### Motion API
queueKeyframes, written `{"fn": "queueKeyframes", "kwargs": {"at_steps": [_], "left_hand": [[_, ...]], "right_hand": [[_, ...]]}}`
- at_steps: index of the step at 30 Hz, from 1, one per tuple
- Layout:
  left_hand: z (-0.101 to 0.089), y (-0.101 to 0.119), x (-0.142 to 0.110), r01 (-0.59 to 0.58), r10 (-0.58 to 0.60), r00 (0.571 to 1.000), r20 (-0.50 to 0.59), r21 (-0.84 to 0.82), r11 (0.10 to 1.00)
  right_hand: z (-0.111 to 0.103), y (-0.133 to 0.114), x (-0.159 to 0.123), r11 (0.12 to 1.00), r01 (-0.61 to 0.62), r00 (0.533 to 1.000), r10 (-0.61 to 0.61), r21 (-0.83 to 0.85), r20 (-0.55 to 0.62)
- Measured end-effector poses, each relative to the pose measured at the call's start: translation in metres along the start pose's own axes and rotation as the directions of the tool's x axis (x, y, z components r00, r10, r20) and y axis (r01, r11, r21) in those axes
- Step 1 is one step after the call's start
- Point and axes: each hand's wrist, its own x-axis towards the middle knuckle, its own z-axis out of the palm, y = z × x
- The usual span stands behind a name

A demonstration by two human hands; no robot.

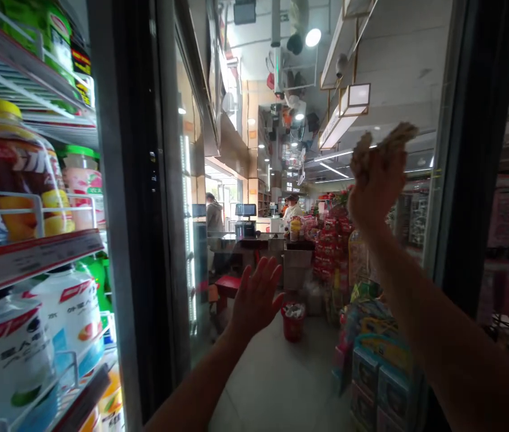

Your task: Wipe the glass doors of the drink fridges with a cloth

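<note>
A glass door [299, 372] with a dark frame stands in front of me. High on the right, my right hand [378, 186] is raised with its fingers closed on a crumpled beige cloth [384, 147], which appears to press against the glass. Lower and nearer the middle, my left hand [256, 297] has its fingers stretched out and holds nothing. Its palm faces the pane; whether it touches the glass I cannot tell.
A lit drinks fridge with wire shelves [33, 243] full of bottles [20, 180] stands at left. Through the glass appear a red bucket [293, 324], a checkout counter with a monitor [246, 210], stacked red packages [331, 246], boxed goods [384, 384] and people in the distance.
</note>
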Motion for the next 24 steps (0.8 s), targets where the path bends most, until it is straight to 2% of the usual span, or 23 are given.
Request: {"fn": "queueKeyframes", "kwargs": {"at_steps": [1,2,3,4,5,6,7,8,9,10,11,12,14,16,17,18,20,22,23,24], "left_hand": [[0.000,0.000,0.001,-0.008,0.008,1.000,-0.005,-0.003,1.000],[-0.001,0.000,0.002,-0.016,0.016,1.000,-0.012,-0.007,1.000],[-0.002,0.000,0.002,-0.021,0.021,1.000,-0.013,-0.012,1.000],[-0.003,-0.001,0.002,-0.021,0.021,1.000,-0.014,-0.019,1.000],[-0.004,-0.001,0.001,-0.013,0.013,1.000,-0.016,-0.027,1.000],[-0.006,-0.001,-0.001,0.000,0.000,1.000,-0.016,-0.035,0.999],[-0.007,-0.002,-0.003,0.011,-0.012,1.000,-0.020,-0.043,0.999],[-0.008,-0.003,-0.007,0.021,-0.022,0.999,-0.027,-0.049,0.999],[-0.009,-0.004,-0.011,0.028,-0.030,0.999,-0.036,-0.053,0.998],[-0.010,-0.006,-0.016,0.029,-0.031,0.998,-0.049,-0.054,0.998],[-0.010,-0.007,-0.019,0.025,-0.028,0.998,-0.056,-0.057,0.998],[-0.011,-0.008,-0.022,0.021,-0.024,0.998,-0.058,-0.062,0.998],[-0.013,-0.010,-0.025,0.019,-0.022,0.999,-0.046,-0.078,0.997],[-0.014,-0.011,-0.026,0.018,-0.020,1.000,-0.022,-0.097,0.995],[-0.014,-0.011,-0.026,0.017,-0.019,1.000,-0.011,-0.105,0.994],[-0.014,-0.012,-0.027,0.014,-0.015,1.000,-0.005,-0.113,0.993],[-0.014,-0.012,-0.028,0.010,-0.010,1.000,-0.001,-0.130,0.991],[-0.015,-0.011,-0.031,0.016,-0.018,1.000,-0.010,-0.147,0.989],[-0.015,-0.010,-0.032,0.022,-0.024,1.000,-0.015,-0.155,0.988],[-0.016,-0.010,-0.033,0.028,-0.032,0.999,-0.024,-0.164,0.986]], "right_hand": [[0.000,-0.013,-0.005,1.000,0.023,1.000,-0.023,-0.002,0.020],[0.000,-0.027,-0.014,0.995,0.103,0.991,-0.103,0.007,0.081],[0.001,-0.040,-0.025,0.969,0.246,0.958,-0.248,0.035,0.141],[0.001,-0.048,-0.035,0.925,0.371,0.904,-0.379,0.077,0.198],[0.002,-0.048,-0.043,0.903,0.420,0.877,-0.429,0.089,0.218],[0.003,-0.040,-0.046,0.915,0.398,0.892,-0.403,0.070,0.202],[0.003,-0.026,-0.045,0.955,0.296,0.944,-0.296,0.026,0.143],[0.003,-0.010,-0.039,0.990,0.138,0.990,-0.137,-0.019,0.045],[0.003,0.005,-0.032,0.999,-0.025,0.998,0.023,-0.044,-0.061],[0.003,0.015,-0.024,0.989,-0.140,0.981,0.132,-0.048,-0.143],[0.003,0.018,-0.018,0.982,-0.182,0.969,0.171,-0.047,-0.180],[0.003,0.013,-0.015,0.987,-0.153,0.975,0.142,-0.050,-0.170],[0.002,-0.012,-0.019,0.997,0.036,0.999,-0.038,-0.067,-0.035],[-0.003,-0.039,-0.029,0.973,0.220,0.968,-0.210,-0.064,0.137],[-0.008,-0.045,-0.033,0.962,0.267,0.946,-0.249,-0.064,0.207],[-0.014,-0.045,-0.033,0.961,0.265,0.938,-0.238,-0.077,0.251],[-0.025,-0.032,-0.025,0.983,0.126,0.962,-0.088,-0.136,0.260],[-0.032,-0.016,-0.009,0.976,-0.100,0.976,0.134,-0.193,0.173],[-0.032,-0.015,-0.002,0.963,-0.180,0.970,0.207,-0.200,0.125],[-0.031,-0.020,0.002,0.959,-0.206,0.969,0.227,-0.193,0.098]]}}
